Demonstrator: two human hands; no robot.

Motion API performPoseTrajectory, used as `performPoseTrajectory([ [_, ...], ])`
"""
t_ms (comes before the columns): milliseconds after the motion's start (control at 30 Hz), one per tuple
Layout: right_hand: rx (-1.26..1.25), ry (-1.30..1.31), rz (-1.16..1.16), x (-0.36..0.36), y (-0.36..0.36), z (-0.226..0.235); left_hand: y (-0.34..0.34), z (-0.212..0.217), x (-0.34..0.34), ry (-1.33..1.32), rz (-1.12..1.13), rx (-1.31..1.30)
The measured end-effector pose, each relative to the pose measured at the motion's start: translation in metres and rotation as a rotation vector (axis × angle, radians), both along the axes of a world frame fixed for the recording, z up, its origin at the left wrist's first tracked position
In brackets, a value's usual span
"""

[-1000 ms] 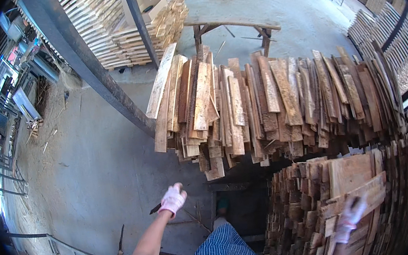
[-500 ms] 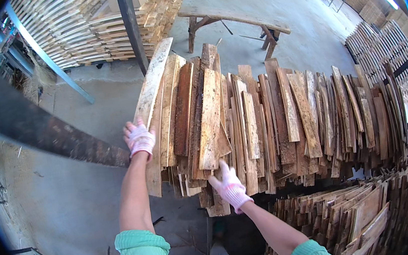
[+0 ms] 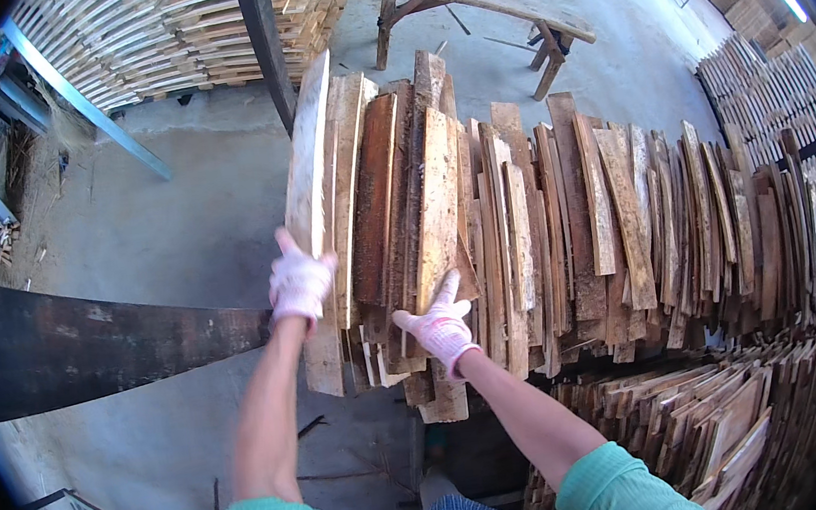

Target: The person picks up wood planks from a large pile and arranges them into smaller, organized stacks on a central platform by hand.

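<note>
Both my hands wear whitish-pink knit gloves, at the left end of a long row of rough wooden boards. My left hand (image 3: 301, 285) grips the near end of the pale outermost board (image 3: 309, 155), its fingers partly hidden. My right hand (image 3: 440, 330) has thumb and fingers spread at the near end of a light-brown board (image 3: 435, 212) lying tilted on top of others; its fingertips touch that end. A dark reddish-brown board (image 3: 376, 198) stands between the two hands.
A dark metal beam (image 3: 116, 339) reaches in from the left towards my left wrist. A dark post (image 3: 265, 40) rises beyond the boards, with a wooden bench (image 3: 470, 4) farther back. More boards are stacked lower right (image 3: 669, 427) and in a pile (image 3: 152, 42) at far left.
My left hand has moved right and the pale outermost board stands straighter, closer against its neighbours. My right hand has come up and left onto the light-brown board's end. The view has shifted slightly.
</note>
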State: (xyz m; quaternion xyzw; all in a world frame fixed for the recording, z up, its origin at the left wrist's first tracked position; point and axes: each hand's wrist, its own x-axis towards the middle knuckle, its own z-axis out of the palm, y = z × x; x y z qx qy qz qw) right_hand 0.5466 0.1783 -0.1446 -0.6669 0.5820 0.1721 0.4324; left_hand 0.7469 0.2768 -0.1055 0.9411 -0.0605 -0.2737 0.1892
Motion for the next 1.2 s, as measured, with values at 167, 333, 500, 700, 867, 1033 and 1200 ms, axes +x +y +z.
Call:
performPoseTrajectory([
  [167, 0.19, -0.372, 0.061, -0.054, -0.044, -0.004, 0.053, -0.024, -0.118, -0.064, -0.072, 0.241],
  [333, 0.489, -0.688, -0.189, -0.084, -0.009, 0.061, 0.08, -0.051, -0.106, 0.045, 0.011, 0.19],
  [500, 0.126, -0.098, 0.064, -0.087, 0.046, -0.009, 0.079, -0.048, -0.096, 0.067, -0.014, 0.228],
  [700, 0.124, -0.201, 0.147, -0.098, 0.031, -0.013, 0.083, -0.012, -0.09, 0.178, -0.003, -0.044],
  [867, 0.373, -0.692, -0.036, -0.181, -0.008, 0.064, 0.096, 0.074, -0.139, 0.385, 0.165, -0.671],
  [1033, 0.629, -0.715, -0.18, -0.274, 0.035, 0.162, 0.119, 0.1, -0.267, 0.736, 0.323, -1.113],
  [1200, 0.626, -0.765, -0.254, -0.331, 0.105, 0.138, 0.09, 0.055, -0.367, 1.11, 0.431, -1.025],
])
